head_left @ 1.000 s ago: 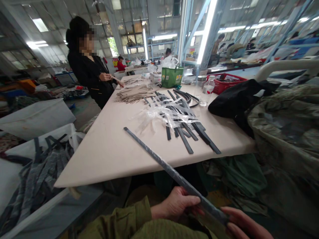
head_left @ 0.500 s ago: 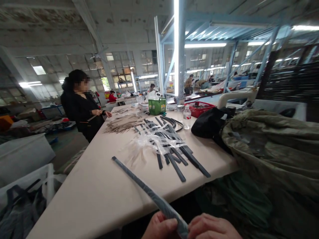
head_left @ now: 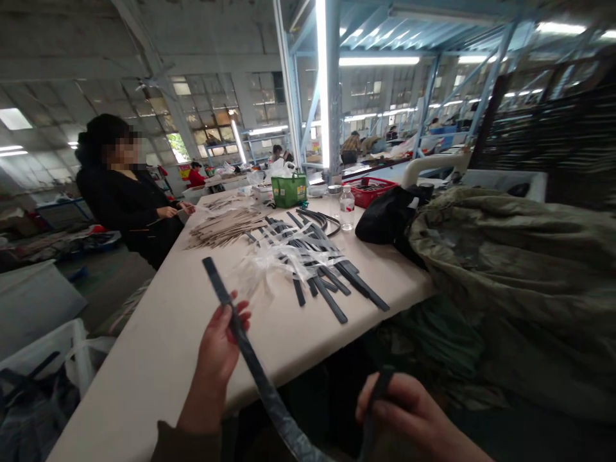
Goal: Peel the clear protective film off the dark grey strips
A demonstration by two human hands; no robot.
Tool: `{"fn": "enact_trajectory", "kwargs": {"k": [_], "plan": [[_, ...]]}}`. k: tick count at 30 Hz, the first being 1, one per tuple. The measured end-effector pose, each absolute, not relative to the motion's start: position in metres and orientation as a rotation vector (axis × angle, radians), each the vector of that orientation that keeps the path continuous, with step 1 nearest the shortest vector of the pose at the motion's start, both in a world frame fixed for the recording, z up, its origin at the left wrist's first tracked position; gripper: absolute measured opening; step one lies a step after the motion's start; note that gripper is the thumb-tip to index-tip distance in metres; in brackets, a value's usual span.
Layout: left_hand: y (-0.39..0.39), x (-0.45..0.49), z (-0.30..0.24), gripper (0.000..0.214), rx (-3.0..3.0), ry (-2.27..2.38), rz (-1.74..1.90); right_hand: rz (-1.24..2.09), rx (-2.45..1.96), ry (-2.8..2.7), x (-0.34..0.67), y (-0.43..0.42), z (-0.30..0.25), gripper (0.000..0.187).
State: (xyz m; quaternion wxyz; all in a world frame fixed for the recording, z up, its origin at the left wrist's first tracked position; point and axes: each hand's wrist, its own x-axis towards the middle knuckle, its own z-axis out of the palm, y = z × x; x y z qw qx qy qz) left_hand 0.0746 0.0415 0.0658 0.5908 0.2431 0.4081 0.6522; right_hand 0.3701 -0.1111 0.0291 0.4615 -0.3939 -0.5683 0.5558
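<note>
Nearest, below the near edge of the table (head_left: 168, 333): right hand (head_left: 404, 410) fisted around one end of a long dark strip (head_left: 260, 378), a short tip poking up past the knuckles. Sagging low between the two hands, seemingly to keep the whole length under control without creasing it. A little farther on, left hand (head_left: 219, 350) with thumb and fingers pinched shut on the strip's upper stretch, holding the free end raised and slanted above the near edge, probably to turn its face toward the eyes.

Beyond, toward the right edge, a heap of dark strips (head_left: 337, 282) tangled with clear wrappers (head_left: 283, 256), fanned out within easy reach. Spilling over the right edge, olive fabric (head_left: 510, 282) and a black cloth (head_left: 389, 218), likely dumped out of the way. Toward the left edge, tan strips (head_left: 224, 228) stacked just in front of a co-worker (head_left: 125, 192) in black. At the far edge, a bottle (head_left: 346, 208), a green basket (head_left: 289, 190) and a red basket (head_left: 373, 189).
</note>
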Motion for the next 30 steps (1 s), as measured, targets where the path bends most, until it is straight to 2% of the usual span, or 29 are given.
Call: {"fn": "enact_trajectory", "kwargs": {"k": [5, 11, 14, 19, 24, 30], "plan": [[-0.009, 0.139, 0.034, 0.047, 0.817, 0.846, 1.083, 1.248, -0.933, -1.189, 0.366, -0.066, 0.047, 0.031], [-0.026, 0.159, 0.014, 0.043, 0.896, 0.776, 0.815, 1.223, -0.775, -1.168, 0.353, -0.022, 0.060, 0.025], [-0.028, 0.158, 0.009, 0.039, 0.933, 0.805, 0.761, 1.225, -0.765, -1.141, 0.341, -0.012, 0.063, 0.028], [-0.030, 0.155, 0.014, 0.052, 1.052, 0.774, 0.878, 1.003, -0.867, -1.325, 0.321, -0.022, 0.071, 0.030], [-0.037, 0.158, 0.027, 0.038, 1.232, 0.788, 0.904, 0.966, -0.844, -1.454, 0.314, -0.043, 0.069, 0.028], [-0.061, 0.148, 0.024, 0.035, 1.485, 0.880, 0.720, 1.019, -0.999, -1.163, 0.335, -0.060, 0.056, 0.022]]}}
